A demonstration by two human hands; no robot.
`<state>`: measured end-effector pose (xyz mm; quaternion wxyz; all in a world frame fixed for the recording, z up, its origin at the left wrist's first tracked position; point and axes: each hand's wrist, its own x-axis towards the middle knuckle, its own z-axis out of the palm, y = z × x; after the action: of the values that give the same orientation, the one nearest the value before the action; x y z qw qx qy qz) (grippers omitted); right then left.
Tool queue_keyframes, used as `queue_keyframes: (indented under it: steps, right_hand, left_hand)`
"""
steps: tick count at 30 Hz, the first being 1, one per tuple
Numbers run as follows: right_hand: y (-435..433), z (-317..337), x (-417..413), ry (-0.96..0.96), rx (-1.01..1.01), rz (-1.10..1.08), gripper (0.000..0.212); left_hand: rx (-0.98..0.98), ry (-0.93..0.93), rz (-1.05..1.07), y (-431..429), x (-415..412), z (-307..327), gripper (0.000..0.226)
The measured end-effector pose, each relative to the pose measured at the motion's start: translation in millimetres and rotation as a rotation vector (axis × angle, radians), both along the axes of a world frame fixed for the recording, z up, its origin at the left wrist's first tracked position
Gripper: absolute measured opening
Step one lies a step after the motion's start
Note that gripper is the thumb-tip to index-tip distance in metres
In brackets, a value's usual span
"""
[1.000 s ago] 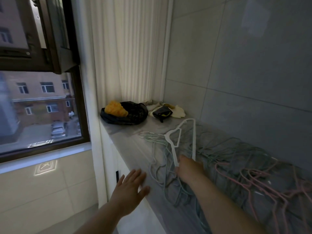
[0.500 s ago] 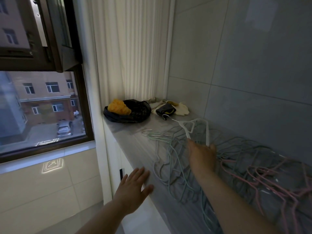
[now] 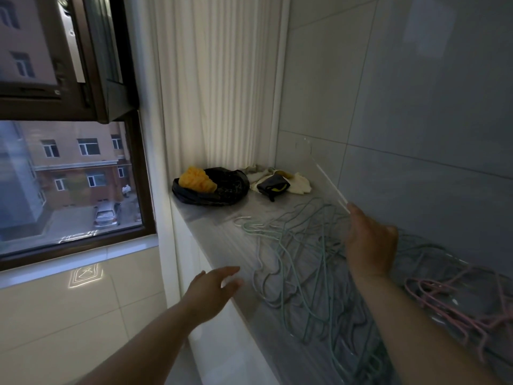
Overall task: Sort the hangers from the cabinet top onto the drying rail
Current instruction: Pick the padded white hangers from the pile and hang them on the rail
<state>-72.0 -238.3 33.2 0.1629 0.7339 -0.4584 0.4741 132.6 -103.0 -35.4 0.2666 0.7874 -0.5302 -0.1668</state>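
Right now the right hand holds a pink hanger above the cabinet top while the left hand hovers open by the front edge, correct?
Not quite: the right hand holds a white hanger, not a pink one; the pink hangers lie on the cabinet top. The left hand does hover open by the front edge. The head view shows this.

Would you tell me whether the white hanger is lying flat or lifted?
Lifted: the right hand holds the white hanger, blurred, up against the wall tiles.
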Motion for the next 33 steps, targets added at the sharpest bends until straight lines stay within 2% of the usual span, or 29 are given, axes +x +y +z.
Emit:
queue_keyframes:
  steps: [4,6,8,11,15,19,23,25,27,29,32,33]
  right_hand:
    - [21,18,0,0.024,-0.134,0.114,0.038]
    - [38,20,7,0.028,-0.157,0.173,0.037]
    - [59,19,15,0.062,-0.225,0.207,0.036]
    - [96,12,27,0.151,-0.295,0.267,0.039]
    - [159,-4,44,0.207,-0.278,0.345,0.041]
    - [224,-23,50,0.268,-0.310,0.379,0.046]
    - [297,-44,51,0.350,-0.254,0.455,0.029]
    - [335,-50,46,0.358,-0.186,0.553,0.045]
    - [364,-49,42,0.319,-0.125,0.650,0.056]
    - [386,-43,38,0.249,-0.064,0.695,0.058]
    - [406,-27,36,0.155,0.018,0.710,0.034]
    - [411,-21,38,0.122,0.091,0.711,0.040]
  left_hand:
    - [-0.148,0.168,0.022,5,-8,21,0.041]
    - [-0.240,0.315,0.040,9,-18,41,0.039]
    - [-0.310,0.450,0.038,14,-28,66,0.032]
    - [-0.339,0.550,0.038,30,-37,98,0.019]
    - [-0.344,0.730,0.141,68,-33,117,0.040]
    - [-0.351,0.746,0.281,124,-29,105,0.015]
    - [-0.411,0.870,0.350,194,-26,91,0.007]
    - [-0.456,0.882,0.388,232,-21,87,0.019]
    - [-0.480,0.864,0.445,269,-14,83,0.026]
    - [-0.471,0.820,0.493,305,-9,82,0.023]
    - [-0.396,0.657,0.501,359,-7,84,0.023]
    - [-0.374,0.607,0.489,378,-7,86,0.023]
